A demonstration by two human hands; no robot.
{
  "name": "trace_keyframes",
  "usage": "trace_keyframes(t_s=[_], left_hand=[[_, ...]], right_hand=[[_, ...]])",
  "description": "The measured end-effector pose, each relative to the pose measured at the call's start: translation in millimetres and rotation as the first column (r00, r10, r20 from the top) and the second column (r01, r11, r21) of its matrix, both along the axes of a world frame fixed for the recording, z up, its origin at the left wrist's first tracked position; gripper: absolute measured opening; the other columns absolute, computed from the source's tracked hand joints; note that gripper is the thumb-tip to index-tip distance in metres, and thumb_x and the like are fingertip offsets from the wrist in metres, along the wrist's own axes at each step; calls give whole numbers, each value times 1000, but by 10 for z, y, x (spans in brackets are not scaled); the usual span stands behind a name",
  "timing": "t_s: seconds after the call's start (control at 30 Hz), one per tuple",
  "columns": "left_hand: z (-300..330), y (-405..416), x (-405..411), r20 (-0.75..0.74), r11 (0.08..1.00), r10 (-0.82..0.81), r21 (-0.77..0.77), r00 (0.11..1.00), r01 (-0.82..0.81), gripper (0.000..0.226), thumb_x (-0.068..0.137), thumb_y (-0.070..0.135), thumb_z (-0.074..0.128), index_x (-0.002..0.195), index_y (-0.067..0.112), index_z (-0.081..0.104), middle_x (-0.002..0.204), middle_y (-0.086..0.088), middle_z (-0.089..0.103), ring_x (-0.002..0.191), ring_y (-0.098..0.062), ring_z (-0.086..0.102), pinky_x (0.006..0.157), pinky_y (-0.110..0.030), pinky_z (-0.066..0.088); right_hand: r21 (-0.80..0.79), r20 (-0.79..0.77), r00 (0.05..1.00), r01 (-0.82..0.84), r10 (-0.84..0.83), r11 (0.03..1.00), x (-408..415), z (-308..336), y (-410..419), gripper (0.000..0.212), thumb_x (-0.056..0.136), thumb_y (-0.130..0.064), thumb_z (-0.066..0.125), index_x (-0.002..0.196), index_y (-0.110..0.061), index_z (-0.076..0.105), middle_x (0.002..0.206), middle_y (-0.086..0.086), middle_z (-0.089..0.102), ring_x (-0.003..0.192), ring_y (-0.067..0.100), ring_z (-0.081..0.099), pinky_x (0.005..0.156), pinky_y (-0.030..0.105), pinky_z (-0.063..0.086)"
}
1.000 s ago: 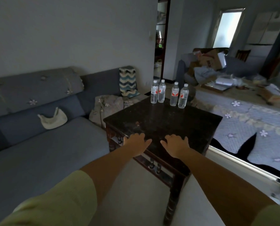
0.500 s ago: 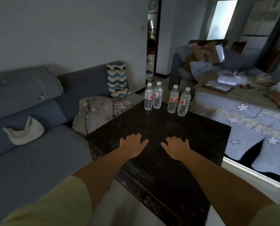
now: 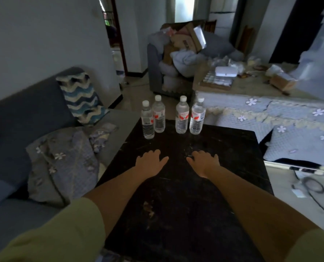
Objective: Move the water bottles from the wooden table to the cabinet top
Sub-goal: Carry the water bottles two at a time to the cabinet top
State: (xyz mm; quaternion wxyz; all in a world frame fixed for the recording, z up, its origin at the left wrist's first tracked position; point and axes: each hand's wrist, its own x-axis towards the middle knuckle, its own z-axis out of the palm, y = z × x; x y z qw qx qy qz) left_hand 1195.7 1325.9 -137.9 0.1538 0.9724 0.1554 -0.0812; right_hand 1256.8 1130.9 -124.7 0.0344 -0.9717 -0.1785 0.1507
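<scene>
Several clear water bottles with white caps and red-and-white labels stand upright along the far edge of the dark wooden table [image 3: 223,157]. From left they read: one bottle [image 3: 147,121], a second [image 3: 158,116] touching it, a third [image 3: 182,117] and a fourth [image 3: 197,118]. My left hand [image 3: 149,163] hovers palm down over the table's middle, fingers apart, holding nothing. My right hand [image 3: 204,162] is beside it, also spread and empty. Both hands are short of the bottles. No cabinet top is identifiable in view.
A grey sofa [image 3: 15,120] with a zigzag cushion [image 3: 81,97] and a folded quilt [image 3: 63,161] lies left of the table. A flower-patterned cover [image 3: 289,120] lies right. A cluttered armchair [image 3: 176,59] and a doorway [image 3: 117,35] are behind. Cables [image 3: 312,186] lie on the floor at right.
The view has moved forward over the table, so the bottles are closer. Both hands have travelled from the near edge toward the table's middle, still spread and empty.
</scene>
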Motion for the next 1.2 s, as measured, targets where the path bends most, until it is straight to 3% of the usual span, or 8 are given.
trace_keyframes(t_s=[0.2,0.47,0.6,0.77,0.9,1.0,1.07,1.2], left_hand=[[-100,67,534,30,983,-109,-144,994,112,72,93,59,39,149,20,17,145,-13,39,129,-30,43,102,-46,41],[-374,194,1389,15,944,-77,-320,997,78,79,91,55,48,151,22,10,150,-12,35,133,-28,41,105,-45,39],[-655,280,1977,19,890,1,-457,1000,7,88,87,51,58,152,22,6,152,-13,33,136,-26,38,108,-40,37],[-930,150,2722,136,774,144,-633,980,-26,109,75,46,75,152,14,4,157,-11,20,145,-24,20,116,-37,19],[-1092,79,3243,329,654,227,-749,917,107,93,65,24,84,140,11,33,137,-9,48,130,-22,45,109,-45,37],[-1250,52,3424,344,638,323,-767,882,66,83,66,22,84,134,16,36,125,9,53,116,-6,52,93,-18,43],[-1344,32,3479,340,622,357,-781,870,50,81,65,28,85,130,20,37,115,16,54,106,-1,54,81,-5,37],[-1409,18,3539,347,626,380,-779,857,37,77,62,37,85,124,24,41,115,13,58,104,-3,57,81,-10,40]], right_hand=[[24,-37,992,121,-120,992,407,-162,152,54,100,-52,28,143,-21,39,143,8,46,131,30,44,112,57,23],[228,-103,943,332,-317,915,1374,-493,253,67,94,-55,44,148,-17,31,145,12,43,129,33,46,106,52,38],[457,-149,873,477,-464,751,1952,-742,339,81,90,-50,58,151,-13,20,151,16,35,136,33,40,107,50,39],[713,-301,792,556,-531,426,2621,-1048,346,103,79,-38,76,154,-20,9,160,10,18,145,29,25,109,43,33],[845,-354,839,476,-412,243,2994,-1288,401,105,71,-24,84,150,-26,15,150,3,37,132,17,44,99,28,43],[872,-283,848,422,-448,249,3077,-1412,506,91,68,-23,85,139,-25,30,120,-14,55,105,-1,56,75,5,45],[879,-256,845,406,-469,251,3081,-1474,566,81,68,-26,85,132,-24,35,111,-17,57,99,-2,58,68,1,45],[878,-210,854,379,-477,292,3131,-1517,572,75,68,-29,85,126,-20,39,119,-3,58,104,8,59,78,11,44]])
